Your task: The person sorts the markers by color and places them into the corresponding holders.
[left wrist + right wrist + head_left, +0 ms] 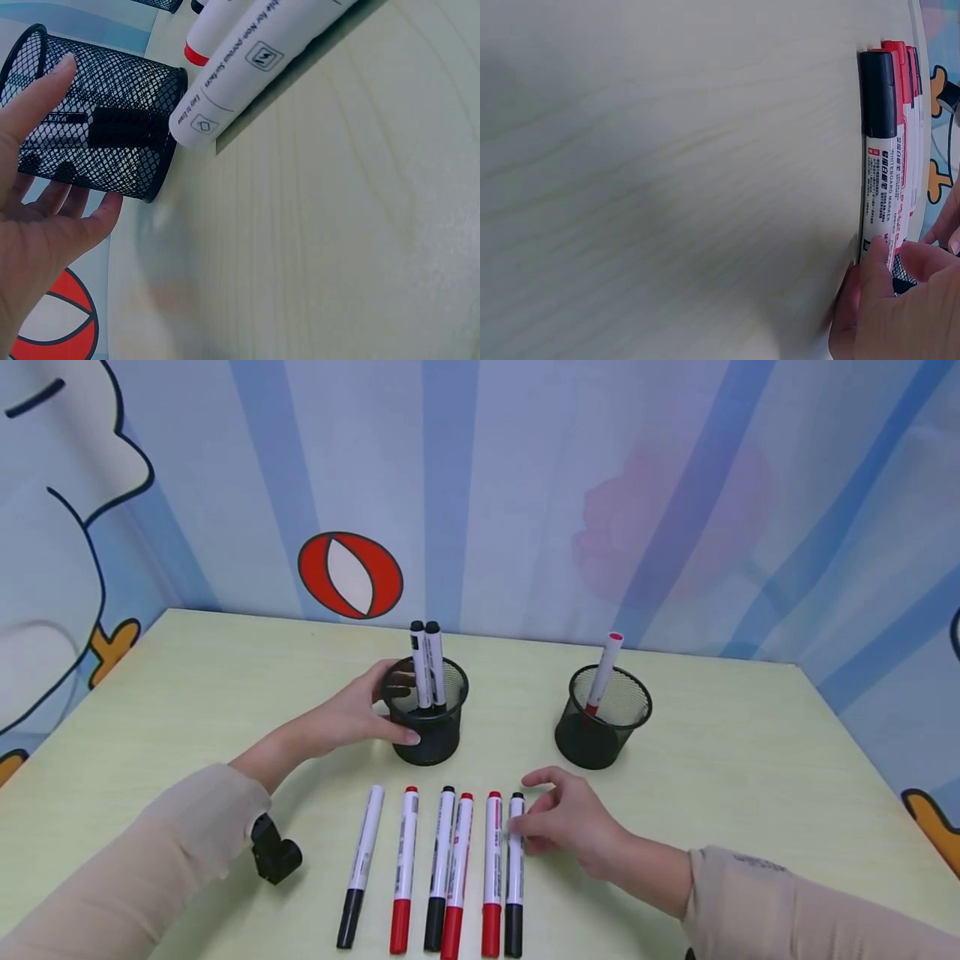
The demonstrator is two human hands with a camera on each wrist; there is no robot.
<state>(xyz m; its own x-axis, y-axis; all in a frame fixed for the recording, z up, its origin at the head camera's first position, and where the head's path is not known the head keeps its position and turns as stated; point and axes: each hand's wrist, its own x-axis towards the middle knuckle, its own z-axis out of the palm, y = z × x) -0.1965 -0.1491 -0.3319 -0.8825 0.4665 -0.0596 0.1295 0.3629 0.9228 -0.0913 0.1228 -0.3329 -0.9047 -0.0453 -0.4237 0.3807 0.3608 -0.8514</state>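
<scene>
My left hand (352,714) grips a black mesh pen cup (427,739) from its left side, thumb across the front and fingers round the back. Two white markers with black ends (428,664) stand in that cup. In the left wrist view the mesh cup (112,82) shows between the thumb and fingers. My right hand (573,822) pinches the rightmost black-capped whiteboard marker (514,877), which lies in a row on the table. Its index finger arches above the marker's far end. In the right wrist view a fingertip rests on the printed barrel of this marker (879,180).
Left of that marker lie several red-capped (491,877) and black-capped markers (360,852), roughly parallel. A second mesh pen cup (592,743) stands at the back right, holding one red-ended marker (604,672). Behind the pale table (720,760) rises a blue striped printed backdrop (517,485).
</scene>
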